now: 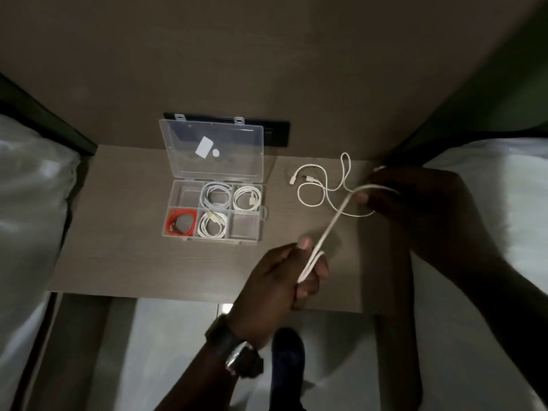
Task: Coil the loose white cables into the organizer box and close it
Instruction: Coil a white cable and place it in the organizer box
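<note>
A clear plastic organizer box [173,216] stands open on the table, its lid [212,149] leaning back against the wall. Three compartments hold coiled white cables [216,195] and one holds a red cable [181,223]; two compartments look bare. A loose white cable [333,222] stretches doubled between my hands above the table. My left hand [284,274] pinches its lower end. My right hand [415,197] grips the upper loop. Another loose white cable [314,185] lies in loops on the table beside my right hand.
The small wooden table [118,232] sits between two beds with white bedding [26,185] at left and right. A black wall panel [275,133] is behind the box lid. My left wrist wears a watch [237,355]. A foot [287,351] shows below.
</note>
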